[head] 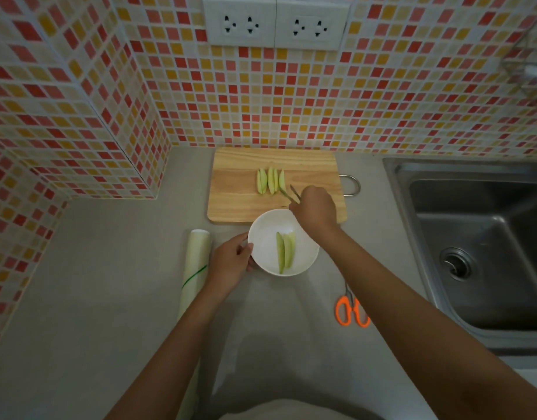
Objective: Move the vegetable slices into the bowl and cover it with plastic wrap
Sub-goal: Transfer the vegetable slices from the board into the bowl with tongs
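Observation:
A white bowl (pixel 262 237) sits on the grey counter just in front of a wooden cutting board (pixel 240 204). Two pale green vegetable slices (pixel 285 251) lie inside the bowl. Several more slices (pixel 270 180) stand in a row on the board. My left hand (pixel 232 260) grips the bowl's left rim. My right hand (pixel 315 209) holds thin metal tongs (pixel 291 194) over the board, their tips close to the rightmost slice. A roll of plastic wrap (pixel 194 268) lies lengthwise to the left of the bowl.
Orange-handled scissors (pixel 350 310) lie on the counter right of the bowl. A steel sink (pixel 479 247) fills the right side. Mosaic-tiled walls close the back and left, with two white sockets (pixel 276 22) above the board.

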Demonstrator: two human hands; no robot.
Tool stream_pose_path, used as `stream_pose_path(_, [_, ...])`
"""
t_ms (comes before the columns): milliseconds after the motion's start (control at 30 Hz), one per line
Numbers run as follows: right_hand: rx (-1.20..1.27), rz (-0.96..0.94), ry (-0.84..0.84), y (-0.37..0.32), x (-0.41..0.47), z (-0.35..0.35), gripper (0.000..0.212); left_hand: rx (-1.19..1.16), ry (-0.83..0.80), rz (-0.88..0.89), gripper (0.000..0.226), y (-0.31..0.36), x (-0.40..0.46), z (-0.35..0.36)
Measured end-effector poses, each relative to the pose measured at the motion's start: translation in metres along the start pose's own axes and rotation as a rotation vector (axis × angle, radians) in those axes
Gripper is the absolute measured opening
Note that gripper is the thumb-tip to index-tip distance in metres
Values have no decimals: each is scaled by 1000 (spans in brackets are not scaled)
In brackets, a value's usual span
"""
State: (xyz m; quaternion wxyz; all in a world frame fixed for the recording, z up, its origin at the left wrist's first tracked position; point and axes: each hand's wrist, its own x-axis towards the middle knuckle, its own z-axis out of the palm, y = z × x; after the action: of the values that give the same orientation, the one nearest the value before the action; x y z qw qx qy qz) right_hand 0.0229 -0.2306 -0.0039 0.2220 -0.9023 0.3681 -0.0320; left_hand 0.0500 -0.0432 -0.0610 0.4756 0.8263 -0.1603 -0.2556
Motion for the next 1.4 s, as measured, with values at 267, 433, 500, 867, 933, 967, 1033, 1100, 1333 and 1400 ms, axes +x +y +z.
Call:
stream_pose_path(267, [215, 19, 25, 8, 1, -5, 42, -36, -3, -22, 34, 2, -2, 1])
stream_pose_path(433, [405, 12, 84, 22, -66, -29, 38, -35, 6, -16, 34, 3, -3, 1])
stream_pose_path(500, [394, -5, 48, 26, -99, -28, 34, -28, 4, -16, 34, 3, -3, 2])
stream_pose_path(867, [127, -3, -50, 19, -126, -9, 28, -23, 14, -6, 35, 2, -2, 2])
stream_pose_path(933, [187, 12, 9, 12, -104, -18, 42, -32, 16, -9, 35, 1, -2, 3])
stream_pose_path(967, [213, 24, 30, 8, -89, -20, 46, -35, 17, -9, 34, 0, -2, 3])
stream_pose_path(1033, [254, 49, 38, 2, -58, -18, 47, -61, 15, -13, 34, -1, -2, 3])
stream_pose_path(1100, [245, 61, 27, -5, -28, -11, 45, -76, 14, -20, 34, -2, -1, 3])
stream_pose_path(1333, [131, 59, -18, -16, 14, 14, 27, -55, 11, -18, 34, -2, -1, 3])
stream_pose_path(1400, [101, 52, -9, -15, 17, 14, 25, -56, 8, -10, 34, -2, -2, 3])
